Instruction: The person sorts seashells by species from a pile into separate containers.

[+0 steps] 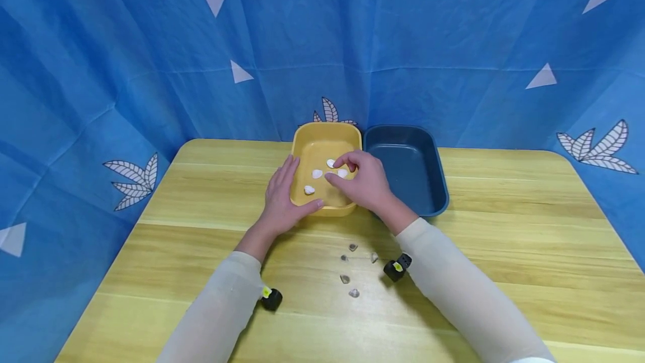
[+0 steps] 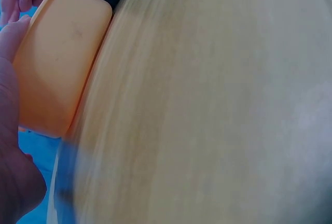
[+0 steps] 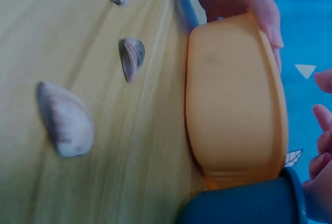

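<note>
Because the right hand sits over the right side of the yellow tray, that rim and the near-left corner of the blue tray are partly covered. Four white shells visible on the yellow tray's floor; one is partly blocked by the right hand, so a further one under the palm can't be ruled out. Both wrist views see only the yellow tray's outer wall, contents hidden; each wearer hand is cropped at the frame edge.

Right fingers: curved, thumb and index apart, tips near the shells, no grip visible. Left hand: fingers extended along the tray's left wall, thumb on the near rim.

Worktop is pale wood-grain, rounded far corners. Blue cloth with white triangles and leaf prints hangs behind and along the sides.

Blue tray stands right beside the yellow one. Five darker shells lie scattered on the worktop between the forearms. Pale sleeves, black wrist unit at each; the right one is near the shells.
</note>
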`<state>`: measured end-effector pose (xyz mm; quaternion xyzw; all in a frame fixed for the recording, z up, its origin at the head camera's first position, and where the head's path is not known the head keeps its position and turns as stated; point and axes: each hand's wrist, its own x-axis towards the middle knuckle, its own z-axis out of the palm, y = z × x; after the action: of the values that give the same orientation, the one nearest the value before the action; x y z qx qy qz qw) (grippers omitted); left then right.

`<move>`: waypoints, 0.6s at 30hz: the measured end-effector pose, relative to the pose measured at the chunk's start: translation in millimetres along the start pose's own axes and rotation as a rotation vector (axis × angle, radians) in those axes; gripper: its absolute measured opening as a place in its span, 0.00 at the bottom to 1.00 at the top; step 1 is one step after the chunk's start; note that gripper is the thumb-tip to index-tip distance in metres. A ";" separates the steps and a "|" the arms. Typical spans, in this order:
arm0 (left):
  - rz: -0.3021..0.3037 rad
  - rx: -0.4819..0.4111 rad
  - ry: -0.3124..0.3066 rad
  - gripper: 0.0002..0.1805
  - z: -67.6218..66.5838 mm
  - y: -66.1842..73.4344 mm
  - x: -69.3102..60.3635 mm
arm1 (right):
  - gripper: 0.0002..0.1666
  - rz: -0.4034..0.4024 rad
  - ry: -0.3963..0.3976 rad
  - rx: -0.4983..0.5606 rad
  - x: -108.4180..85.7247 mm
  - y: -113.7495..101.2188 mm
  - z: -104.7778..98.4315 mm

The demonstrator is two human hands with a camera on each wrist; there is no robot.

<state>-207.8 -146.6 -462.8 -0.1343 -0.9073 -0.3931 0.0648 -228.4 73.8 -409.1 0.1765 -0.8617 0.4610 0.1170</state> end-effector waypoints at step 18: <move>-0.021 -0.012 -0.001 0.61 -2.1 4.4 -0.9 | 0.12 -0.115 -0.018 0.000 -53.3 -11.5 -26.2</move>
<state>-205.6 -145.4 -458.5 -0.1255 -0.9064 -0.3990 0.0595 -174.2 100.3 -405.4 0.2301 -0.8512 0.4518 0.1356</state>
